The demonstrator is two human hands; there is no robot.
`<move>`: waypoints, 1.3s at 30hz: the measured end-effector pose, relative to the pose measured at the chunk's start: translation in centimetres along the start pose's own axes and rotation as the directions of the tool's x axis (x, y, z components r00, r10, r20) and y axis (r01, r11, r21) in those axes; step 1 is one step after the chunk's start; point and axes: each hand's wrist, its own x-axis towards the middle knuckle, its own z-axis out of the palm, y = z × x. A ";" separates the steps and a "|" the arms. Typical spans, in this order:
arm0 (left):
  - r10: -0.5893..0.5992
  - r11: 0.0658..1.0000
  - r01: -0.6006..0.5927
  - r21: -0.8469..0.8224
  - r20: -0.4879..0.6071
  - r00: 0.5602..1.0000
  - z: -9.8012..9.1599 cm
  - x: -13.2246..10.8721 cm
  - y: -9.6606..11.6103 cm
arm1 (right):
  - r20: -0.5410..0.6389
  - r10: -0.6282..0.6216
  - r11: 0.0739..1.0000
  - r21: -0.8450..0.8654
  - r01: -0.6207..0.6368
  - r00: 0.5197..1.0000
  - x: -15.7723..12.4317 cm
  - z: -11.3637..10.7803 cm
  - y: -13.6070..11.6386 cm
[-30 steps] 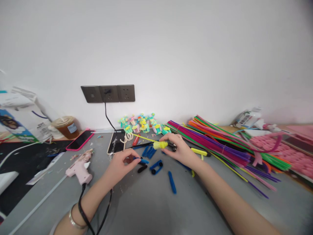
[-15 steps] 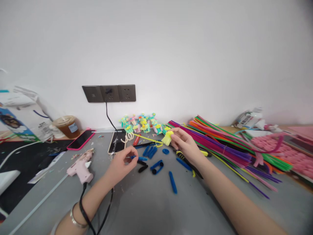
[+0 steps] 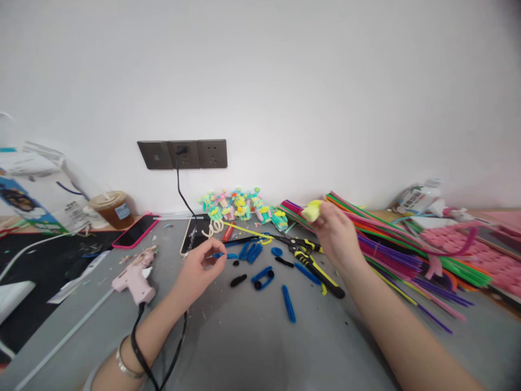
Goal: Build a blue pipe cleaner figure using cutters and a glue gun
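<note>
My right hand point(image 3: 337, 231) is raised over the pipe cleaners, its fingers closed on a small yellow pipe-cleaner piece point(image 3: 312, 210). My left hand point(image 3: 201, 266) hovers low over the table with thumb and forefinger curled together. A short blue pipe-cleaner piece point(image 3: 228, 256) shows at those fingertips and appears pinched there. Between the hands lie a blue loop with black discs point(image 3: 263, 278), a folded blue strip point(image 3: 288, 304), several short blue pieces point(image 3: 250, 252) and a black piece point(image 3: 238, 280). Yellow-and-black pliers point(image 3: 315, 269) rest left of my right forearm.
Small colourful pipe-cleaner figures point(image 3: 240, 205) stand against the wall. A pink glue gun point(image 3: 136, 279) with a black cord lies left of my left hand, near a phone point(image 3: 135, 232) and an iced drink point(image 3: 114, 209). Long pipe cleaners point(image 3: 382, 255) spread at right.
My right hand has moved right and up with the yellow piece, uncovering the pliers and a black piece. My left hand has shifted slightly left, the blue piece moving along with it.
</note>
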 end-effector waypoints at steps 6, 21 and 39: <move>-0.018 1.000 0.019 -0.018 0.039 0.999 0.0 0.0 -0.1 | 0.387 0.069 0.865 -0.482 0.138 0.919 -2.0 1.2 2.2; 0.028 0.999 -0.029 0.012 0.110 0.994 0.1 0.0 -0.2 | 0.535 0.136 0.676 -0.665 0.317 0.833 -2.7 1.0 3.6; -0.023 0.999 0.026 -0.021 0.118 0.993 0.5 -0.2 -0.2 | 0.761 0.074 0.734 -0.479 0.481 0.644 -7.7 4.7 1.0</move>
